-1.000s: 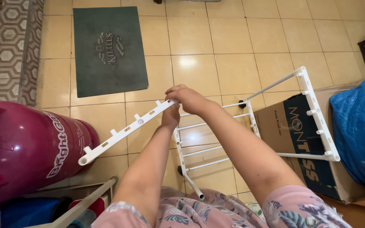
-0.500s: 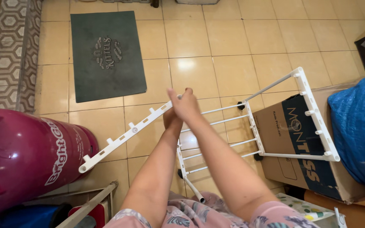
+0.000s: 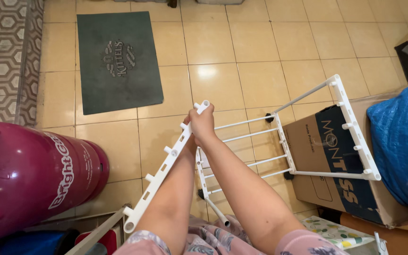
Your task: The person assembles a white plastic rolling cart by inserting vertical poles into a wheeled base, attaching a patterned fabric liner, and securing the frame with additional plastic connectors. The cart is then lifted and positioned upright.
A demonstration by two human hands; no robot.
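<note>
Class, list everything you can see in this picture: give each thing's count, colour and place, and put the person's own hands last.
white rack bar: one, white, with pegs, slanting from lower left up to the hands
white rack frame: one, white, standing on the floor at centre right
gas cylinder: one, magenta, lying at left
door mat: one, dark green, upper left floor
cardboard box: one, brown and dark blue, right
blue bag: one, blue, far right
tiled floor: beige, throughout
right hand: one, gripping the bar's top end
left hand: one, mostly hidden behind the bar
</note>
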